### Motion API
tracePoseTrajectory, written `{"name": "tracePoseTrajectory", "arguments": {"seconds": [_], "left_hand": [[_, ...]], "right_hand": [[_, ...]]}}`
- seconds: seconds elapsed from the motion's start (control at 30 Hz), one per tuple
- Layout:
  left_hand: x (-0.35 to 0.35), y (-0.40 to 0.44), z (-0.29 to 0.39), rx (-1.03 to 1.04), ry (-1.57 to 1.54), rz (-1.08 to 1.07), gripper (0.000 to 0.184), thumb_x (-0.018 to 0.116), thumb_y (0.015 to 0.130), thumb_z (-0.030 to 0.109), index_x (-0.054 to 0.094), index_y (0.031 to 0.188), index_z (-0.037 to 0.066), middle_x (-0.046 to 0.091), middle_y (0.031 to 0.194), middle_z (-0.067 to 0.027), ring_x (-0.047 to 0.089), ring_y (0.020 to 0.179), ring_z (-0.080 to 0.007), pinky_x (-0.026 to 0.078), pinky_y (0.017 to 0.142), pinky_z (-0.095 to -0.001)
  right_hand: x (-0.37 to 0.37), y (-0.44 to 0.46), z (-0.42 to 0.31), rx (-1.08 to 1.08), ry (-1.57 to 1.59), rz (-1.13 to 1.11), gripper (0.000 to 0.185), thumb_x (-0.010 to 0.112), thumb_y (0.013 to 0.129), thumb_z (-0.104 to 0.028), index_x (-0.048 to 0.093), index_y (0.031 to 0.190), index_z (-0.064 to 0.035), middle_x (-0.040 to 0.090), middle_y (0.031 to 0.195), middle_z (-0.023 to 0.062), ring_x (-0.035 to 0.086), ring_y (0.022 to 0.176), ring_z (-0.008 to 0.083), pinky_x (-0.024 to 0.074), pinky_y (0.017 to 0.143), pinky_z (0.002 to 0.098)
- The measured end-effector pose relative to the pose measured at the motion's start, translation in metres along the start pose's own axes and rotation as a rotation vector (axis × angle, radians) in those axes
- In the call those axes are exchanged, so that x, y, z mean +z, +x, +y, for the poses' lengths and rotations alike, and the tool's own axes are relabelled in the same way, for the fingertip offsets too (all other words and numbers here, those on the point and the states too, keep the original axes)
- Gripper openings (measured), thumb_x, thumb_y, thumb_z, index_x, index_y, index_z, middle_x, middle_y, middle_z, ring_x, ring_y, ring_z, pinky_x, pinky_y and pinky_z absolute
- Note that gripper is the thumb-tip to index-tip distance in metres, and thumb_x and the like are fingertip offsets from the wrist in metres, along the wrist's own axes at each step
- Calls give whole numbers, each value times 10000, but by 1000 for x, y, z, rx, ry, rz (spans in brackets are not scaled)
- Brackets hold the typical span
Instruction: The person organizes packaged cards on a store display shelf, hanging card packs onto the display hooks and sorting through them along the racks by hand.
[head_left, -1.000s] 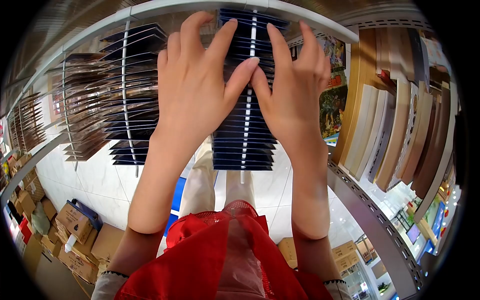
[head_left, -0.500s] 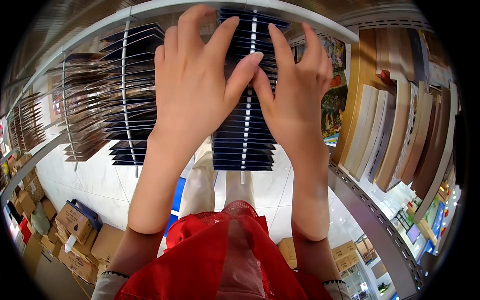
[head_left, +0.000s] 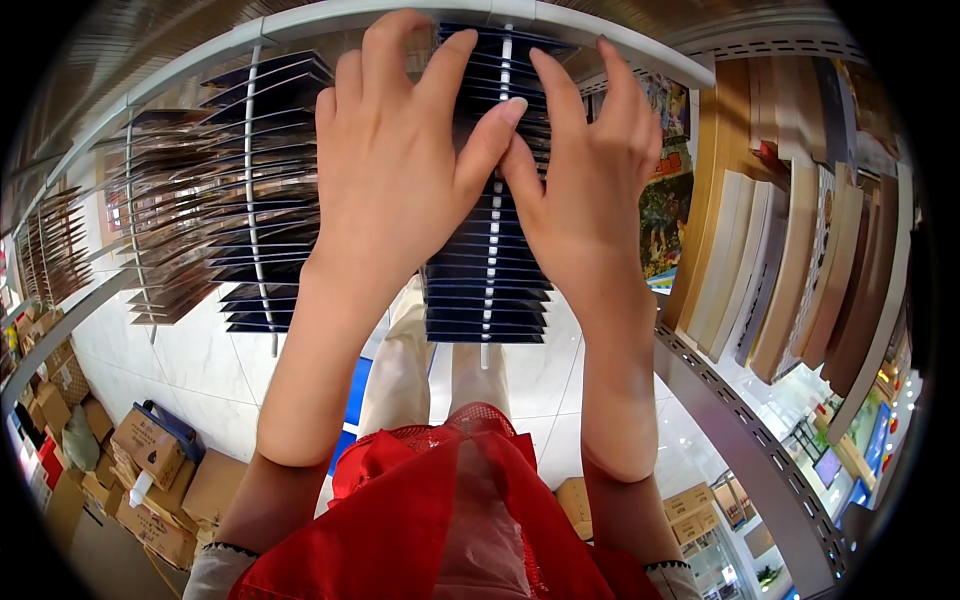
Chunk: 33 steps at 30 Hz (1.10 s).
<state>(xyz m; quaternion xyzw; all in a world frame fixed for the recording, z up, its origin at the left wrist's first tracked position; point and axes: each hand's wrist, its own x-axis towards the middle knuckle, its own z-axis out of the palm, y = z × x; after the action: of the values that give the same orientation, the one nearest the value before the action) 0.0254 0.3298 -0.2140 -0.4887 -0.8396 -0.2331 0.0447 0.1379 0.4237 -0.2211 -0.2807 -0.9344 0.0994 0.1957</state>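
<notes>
Dark blue flat packets (head_left: 458,292) hang in a close row on a white peg (head_left: 489,290), which runs from the rail down toward my body. My left hand (head_left: 388,165) lies over the left side of the row, fingers apart and bent at the tips near the far packets. On the right side, my right hand (head_left: 598,180) has its fingers spread along the packets' edges. Both thumbs meet over the peg, about midway along the row. Whether any fingertip pinches a packet cannot be made out. The packets under my palms are hidden.
Left of my hands, more thin packets (head_left: 265,190) hang on other pegs. A rail (head_left: 300,22) curves across the top. Upright books or boards (head_left: 770,265) stand at the right above a slotted metal post (head_left: 745,440). Cardboard boxes (head_left: 155,440) crowd the floor at lower left.
Both hands have shifted very slightly: the left a little to the right, the right fingertips a little to the left. The packets hang nearly as before.
</notes>
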Motion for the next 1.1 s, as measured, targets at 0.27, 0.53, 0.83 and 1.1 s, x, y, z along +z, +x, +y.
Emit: {"name": "tracePoseTrajectory", "arguments": {"seconds": [0.27,0.53,0.83,1.1], "left_hand": [[11,0,-8,-22,54,5,444,582,955,391,614,1297,110,468,1375,-127,494,1213,-331,383,970,-460],[4,2,0,-37,46,4,440,583,955,395,613,1296,118,466,1382,-127,500,1201,-335,379,973,-462],[12,2,-7,5,91,82,477,592,950,381,568,1356,132,467,1375,-142,523,1145,-326,389,950,-441],[-48,-64,0,-28,-147,15,756,718,767,409,490,1441,152,488,1316,-134,499,1011,-296,371,845,-413]], "right_hand": [[7,9,3,25,-30,-20,507,695,869,-197,558,1352,-123,388,1444,213,363,1323,416,228,1128,531],[11,9,6,-11,-21,77,534,729,799,-297,598,1278,-101,431,1392,229,407,1287,405,296,1053,624],[13,9,9,-17,-32,94,617,723,821,-324,531,1359,-90,406,1410,244,400,1287,415,275,1067,611],[-57,-45,-34,29,513,-68,647,559,954,-249,318,1495,10,291,1525,255,272,1423,407,218,1152,512]]}}
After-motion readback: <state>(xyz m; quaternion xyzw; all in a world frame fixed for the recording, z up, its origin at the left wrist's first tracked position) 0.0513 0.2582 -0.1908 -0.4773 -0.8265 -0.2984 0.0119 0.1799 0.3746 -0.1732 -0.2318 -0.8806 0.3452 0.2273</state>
